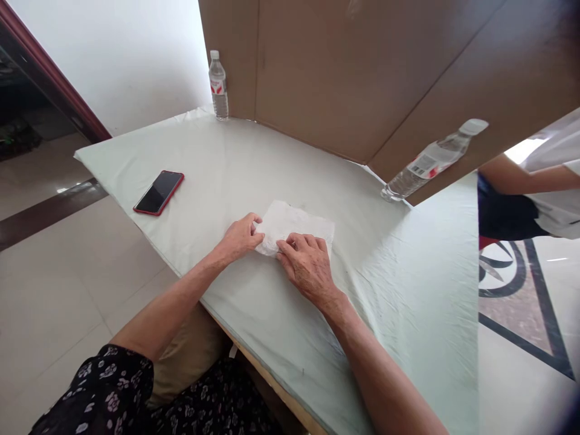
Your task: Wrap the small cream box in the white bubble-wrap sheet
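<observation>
A white, thin sheet that looks like a paper tissue [294,220] lies on the pale green tablecloth, its near edge a little crumpled. At its left corner, my left hand [242,237] grips the edge between thumb and fingers. My right hand [308,261] rests on the near right part, with the fingers curled and the thumb against the tissue's near edge. The undersides of my right fingers are hidden.
A phone in a red case [159,193] lies to the left. A brown cardboard partition [317,78] stands along the back. One water bottle [219,90] is upright beside it; another bottle [430,164] stands at its right. Another person's arm [530,175] shows beyond the table.
</observation>
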{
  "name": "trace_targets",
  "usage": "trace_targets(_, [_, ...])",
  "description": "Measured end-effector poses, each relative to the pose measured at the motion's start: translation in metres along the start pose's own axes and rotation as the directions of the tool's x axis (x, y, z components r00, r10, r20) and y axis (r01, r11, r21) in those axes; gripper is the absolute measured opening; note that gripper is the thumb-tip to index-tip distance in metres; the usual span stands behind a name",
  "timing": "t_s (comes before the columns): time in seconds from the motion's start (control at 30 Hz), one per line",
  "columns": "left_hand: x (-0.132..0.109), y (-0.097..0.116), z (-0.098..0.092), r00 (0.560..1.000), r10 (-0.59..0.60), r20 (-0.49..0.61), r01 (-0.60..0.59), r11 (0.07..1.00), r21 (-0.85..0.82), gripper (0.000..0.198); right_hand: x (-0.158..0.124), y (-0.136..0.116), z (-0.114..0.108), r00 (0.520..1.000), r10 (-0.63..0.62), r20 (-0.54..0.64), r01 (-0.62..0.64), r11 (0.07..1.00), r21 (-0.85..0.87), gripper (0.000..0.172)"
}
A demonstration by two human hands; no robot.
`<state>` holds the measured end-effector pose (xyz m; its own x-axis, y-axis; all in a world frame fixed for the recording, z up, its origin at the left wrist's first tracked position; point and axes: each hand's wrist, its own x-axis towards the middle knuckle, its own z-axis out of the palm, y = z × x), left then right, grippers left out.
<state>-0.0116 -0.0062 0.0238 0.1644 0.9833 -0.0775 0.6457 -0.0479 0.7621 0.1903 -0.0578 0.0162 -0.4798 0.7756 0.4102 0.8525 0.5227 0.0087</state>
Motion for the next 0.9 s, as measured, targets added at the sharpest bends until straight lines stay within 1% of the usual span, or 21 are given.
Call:
trace_targets(0.07, [-0.002, -0.001, -0.005, 0.998, -0.042, -0.035, 0.046, 0.991, 0.126, 0.046, 0.001, 0.000, 0.001, 1.000, -0.004, -0.005, 0.004, 1.000, -0.001, 0.010])
trace_targets(0.13, [-0.004, -0.002, -0.011, 0.995, -0.092, -0.036, 0.097, 0.978, 0.185, 0.057, 0.001, 0.000, 0.001, 1.000, -0.006, -0.002, 0.006, 1.000, 0.006, 0.010])
trace_targets(0.23, [-0.007, -0.001, -0.015, 0.989, -0.149, 0.015, 0.144, 0.972, 0.188, 0.069, 0.002, 0.000, 0.001, 1.000, -0.005, 0.004, 0.005, 1.000, 0.012, 0.010])
trace_targets(0.3, [-0.007, 0.002, -0.013, 0.984, -0.170, 0.050, 0.160, 0.974, 0.163, 0.075, 0.002, 0.000, 0.001, 1.000, -0.003, 0.001, 0.003, 1.000, 0.008, 0.010])
trace_targets(0.37, [-0.007, 0.006, -0.008, 0.977, -0.195, 0.084, 0.186, 0.977, 0.103, 0.075, 0.002, 0.000, 0.001, 1.000, 0.000, -0.002, 0.000, 1.000, 0.002, 0.011])
trace_targets(0.43, [-0.006, 0.011, -0.001, 0.970, -0.218, 0.104, 0.217, 0.976, 0.014, 0.066, 0.002, 0.000, 0.002, 1.000, 0.001, 0.000, -0.001, 1.000, -0.001, 0.010])
trace_targets(0.53, [-0.003, 0.015, 0.006, 0.968, -0.216, 0.125, 0.229, 0.968, -0.098, 0.041, 0.002, -0.001, 0.003, 1.000, -0.006, 0.004, 0.006, 1.000, -0.004, 0.010])
trace_targets(0.6, [-0.002, 0.017, 0.008, 0.968, -0.219, 0.126, 0.233, 0.966, -0.110, 0.028, 0.002, -0.001, 0.003, 1.000, -0.003, 0.002, 0.003, 1.000, -0.005, 0.011])
trace_targets(0.73, [0.001, 0.020, 0.007, 0.961, -0.242, 0.132, 0.251, 0.967, -0.051, 0.005, 0.003, -0.001, 0.002, 1.000, 0.006, -0.001, -0.006, 1.000, -0.012, 0.011])
trace_targets(0.77, [0.001, 0.021, 0.007, 0.965, -0.233, 0.122, 0.237, 0.971, -0.020, 0.005, 0.003, -0.002, 0.002, 1.000, 0.005, -0.001, -0.005, 1.000, -0.014, 0.011])
trace_targets(0.8, [0.002, 0.023, 0.008, 0.973, -0.213, 0.094, 0.211, 0.977, 0.029, 0.011, 0.003, -0.002, 0.002, 1.000, 0.004, -0.001, -0.004, 1.000, -0.016, 0.011])
trace_targets(0.9, [0.003, 0.027, 0.012, 0.995, -0.102, -0.016, 0.103, 0.974, 0.203, 0.021, 0.004, -0.002, 0.002, 1.000, 0.004, -0.001, -0.004, 1.000, -0.020, 0.011])
